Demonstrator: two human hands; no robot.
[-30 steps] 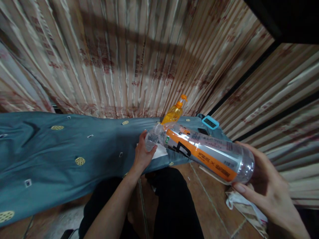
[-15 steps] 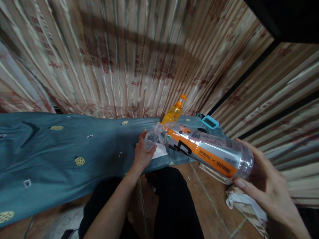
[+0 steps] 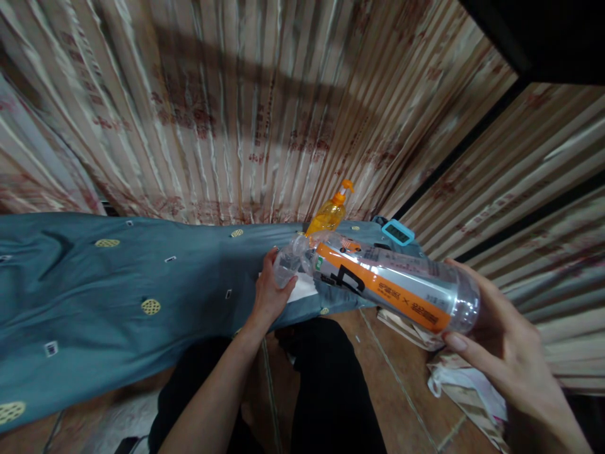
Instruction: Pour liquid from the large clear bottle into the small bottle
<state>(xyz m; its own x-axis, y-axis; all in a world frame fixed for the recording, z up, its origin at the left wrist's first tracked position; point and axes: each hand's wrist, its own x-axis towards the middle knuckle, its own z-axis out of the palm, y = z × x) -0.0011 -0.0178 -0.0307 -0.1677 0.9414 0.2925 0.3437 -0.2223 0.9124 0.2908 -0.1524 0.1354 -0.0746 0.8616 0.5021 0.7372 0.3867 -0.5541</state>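
Observation:
A large clear plastic bottle [image 3: 387,287] with an orange and silver label lies tilted across the right half of the view. My right hand [image 3: 505,347] grips it round its base, thumb below and fingers behind. The bottle's neck points left and down, at the mouth of a small clear plastic cup [image 3: 286,266]. My left hand [image 3: 270,290] is closed round that cup, fingers on its far side and thumb on the near side. Beneath the cup a white sheet of paper [image 3: 304,288] shows in part. Whether liquid runs between bottle and cup I cannot tell.
Behind the bottle's neck stands an orange pump bottle [image 3: 327,214]. A light-blue framed digital timer [image 3: 397,232] is at the right end of the surface with the blue-green patterned cloth [image 3: 198,271]. Pleated curtains [image 3: 227,113] rise behind. A whitish bag [image 3: 467,391] lies on the tiled floor.
The bottle has turned very slightly in my right hand, and its base end sits a touch lower. My left hand and the cup stay where they were.

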